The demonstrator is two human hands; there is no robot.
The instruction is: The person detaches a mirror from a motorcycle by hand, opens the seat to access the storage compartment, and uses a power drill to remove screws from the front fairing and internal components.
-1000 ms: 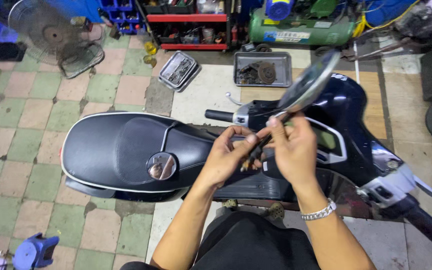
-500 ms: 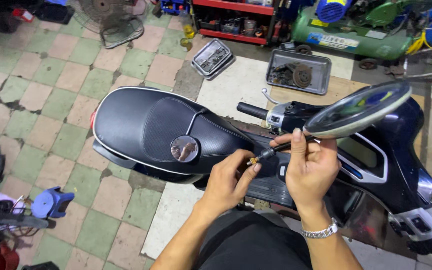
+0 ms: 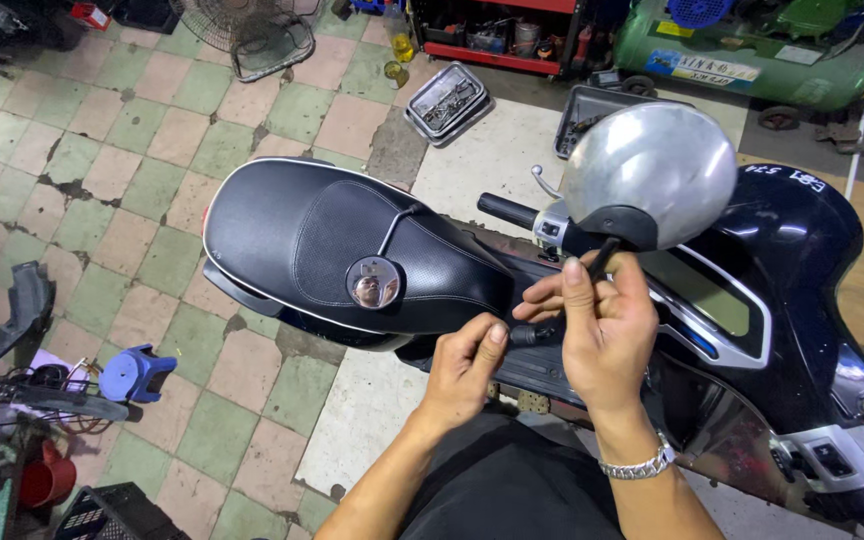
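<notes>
My right hand (image 3: 604,325) grips the black stem of a round silver rear-view mirror (image 3: 649,175), holding it upright above the dark blue scooter (image 3: 792,300). My left hand (image 3: 464,368) pinches the lower black end of that stem (image 3: 527,335), just in front of the black seat (image 3: 337,240). A second, small round mirror (image 3: 375,283) lies on the seat, its thin stem pointing away. The scooter's left handlebar grip (image 3: 508,211) shows just behind the big mirror. A metal watch sits on my right wrist.
Two metal trays of parts (image 3: 446,100) (image 3: 592,105) lie on the tiled floor beyond the scooter. A floor fan (image 3: 252,25), red tool shelves (image 3: 497,35) and a green compressor tank (image 3: 742,50) stand at the back. A small blue stool (image 3: 137,372) and clutter sit at the left.
The large mirror has turned so its silver back faces me and stands more upright. My right hand has closed higher round the stem; the view has shifted left.
</notes>
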